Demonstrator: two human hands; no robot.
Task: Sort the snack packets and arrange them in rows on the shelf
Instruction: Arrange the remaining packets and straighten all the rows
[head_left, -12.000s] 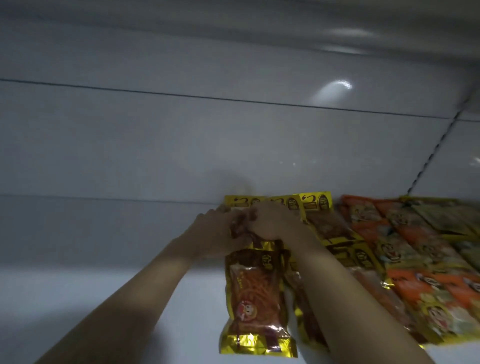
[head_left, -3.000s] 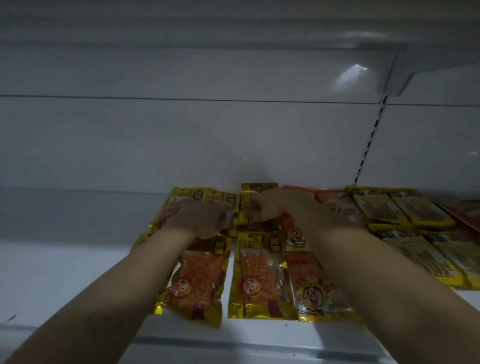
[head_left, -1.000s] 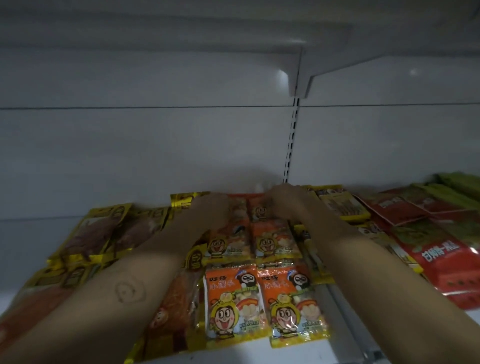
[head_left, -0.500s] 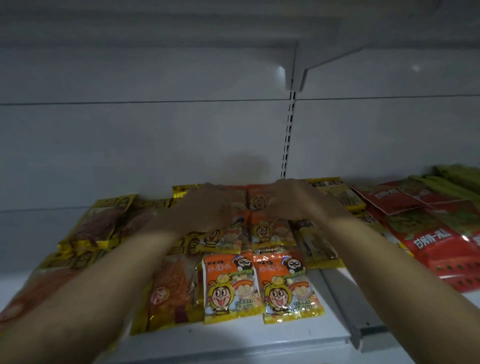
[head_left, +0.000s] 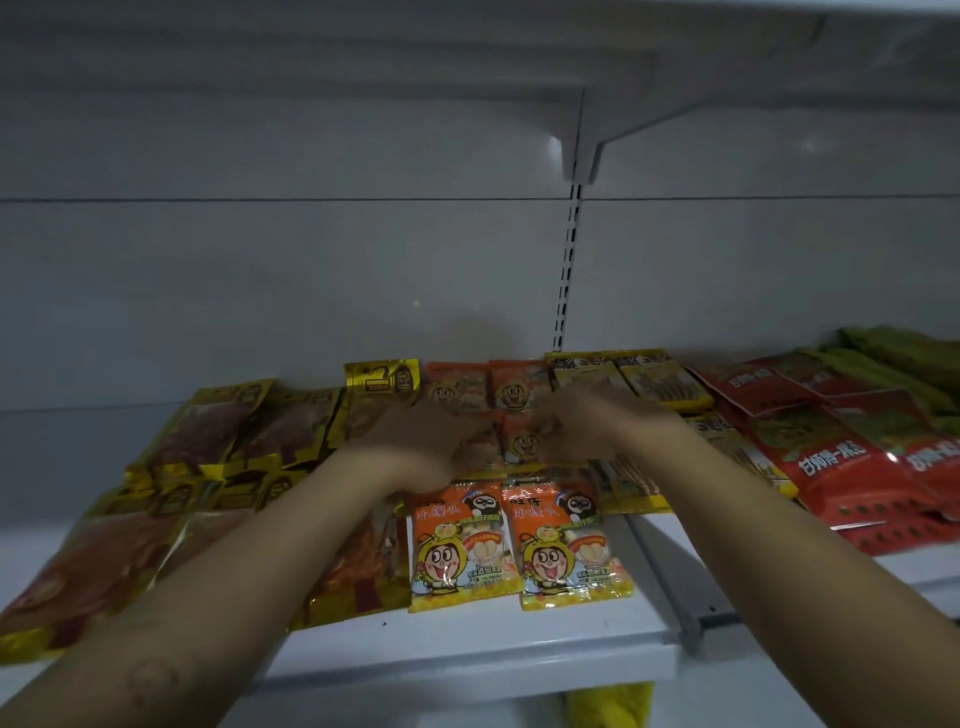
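– Both hands have come forward off the back row since half a second ago. The left hand (head_left: 415, 447) and the right hand (head_left: 582, 426) now sit over the middle orange packets (head_left: 522, 441), and the back orange packets (head_left: 517, 389) show clear above them.

– Has either got hold of anything?

– Can't tell. Both are blurred. The fingers look curled down onto the wrappers, but whether either grip pinches a packet or only presses on it, I couldn't say.

– Where's the rest of that sort?

– Lower centre of the frame. The front orange packets (head_left: 457, 551) lie side by side, touching, near the front edge of the shelf (head_left: 467, 649). That makes three pairs running back to front in a double column.

– And round them?

– Left of centre are the gold packets (head_left: 208, 431), overlapping and rather untidy. Just right of the orange ones are the yellow packets (head_left: 665, 382), then the red packets (head_left: 831, 462), and the green packets (head_left: 904, 353) are at the right edge.

– So which step is this?

– Squaring up the middle pair, I'd judge, so the orange column runs true. The next move calls for bringing those two level with the front pair, edges meeting, without riding over the neighbours. After that the gold lot at the left looks due for straightening.
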